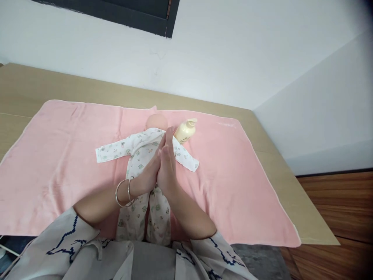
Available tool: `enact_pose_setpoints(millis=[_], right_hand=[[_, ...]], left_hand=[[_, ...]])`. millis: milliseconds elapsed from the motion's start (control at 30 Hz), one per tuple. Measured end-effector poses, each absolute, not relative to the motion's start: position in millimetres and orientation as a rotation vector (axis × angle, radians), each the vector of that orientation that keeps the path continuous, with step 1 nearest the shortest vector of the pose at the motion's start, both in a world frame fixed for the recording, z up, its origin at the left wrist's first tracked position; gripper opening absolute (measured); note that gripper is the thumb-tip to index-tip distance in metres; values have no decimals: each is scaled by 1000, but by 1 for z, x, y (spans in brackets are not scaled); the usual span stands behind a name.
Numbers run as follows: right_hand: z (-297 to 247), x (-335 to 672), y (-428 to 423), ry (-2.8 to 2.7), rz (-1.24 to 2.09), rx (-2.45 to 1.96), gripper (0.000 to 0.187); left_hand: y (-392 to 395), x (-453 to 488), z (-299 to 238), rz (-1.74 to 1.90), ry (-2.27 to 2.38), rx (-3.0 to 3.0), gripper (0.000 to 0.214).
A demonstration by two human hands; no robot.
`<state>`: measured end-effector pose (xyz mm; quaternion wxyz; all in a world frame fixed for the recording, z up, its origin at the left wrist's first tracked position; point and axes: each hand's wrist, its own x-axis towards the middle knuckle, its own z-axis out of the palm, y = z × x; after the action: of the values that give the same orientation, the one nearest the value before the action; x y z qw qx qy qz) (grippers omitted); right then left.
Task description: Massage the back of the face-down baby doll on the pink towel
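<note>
My left hand (152, 170) and my right hand (167, 168) are pressed palm to palm, fingers stretched out and pointing away from me. Nothing shows between them, though the space between the palms is hidden. Two thin bangles (122, 193) circle my left wrist. Beneath my hands lies a baby doll (156, 121), its rounded head at the far end. White printed baby clothes (142, 152) with long sleeves and legs cover its body, partly hidden by my hands and forearms. Just beyond my fingertips on the right is a cream pump bottle (185, 131), tilted in view.
A pink blanket (233, 186) lies under the doll, spread across a light wooden table (274, 171). White walls (210, 50) stand behind and to the right, with a dark frame (140, 15) at the top. Brown wood grain (344, 210) shows at lower right.
</note>
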<state>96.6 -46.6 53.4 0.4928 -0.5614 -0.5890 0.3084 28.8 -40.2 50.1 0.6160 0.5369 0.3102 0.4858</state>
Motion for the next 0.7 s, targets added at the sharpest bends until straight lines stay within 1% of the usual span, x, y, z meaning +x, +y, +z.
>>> enact_pose_setpoints(millis=[67,167,267,333,400,533,633,700], right_hand=[[55,93,-48,-1381,765,-1391,67],[54,78,-48,-1235,794,-1312,68],[49,57,-45,-1036,745,-1332,70],[46,49,-42,-1005,688,-1389,72],[44,50,-41,-1116,606,-1478,73],[42,66,-49,-1566,404,-1596,68],[43,70,-66,-1671,514,-1347,62],[44,67,-80,-1729,608,-1101,66]], left_hand=[[-45,28,50,1076,733,1313,52],[-48,25,51,1029,767,1387,57],[-48,24,49,1028,770,1406,56],[-48,26,46,1045,750,1367,54],[-48,27,45,1070,718,1315,52],[-41,19,52,1079,733,1336,52],[-31,7,69,1120,772,1328,54],[-24,0,83,1187,785,1268,58]])
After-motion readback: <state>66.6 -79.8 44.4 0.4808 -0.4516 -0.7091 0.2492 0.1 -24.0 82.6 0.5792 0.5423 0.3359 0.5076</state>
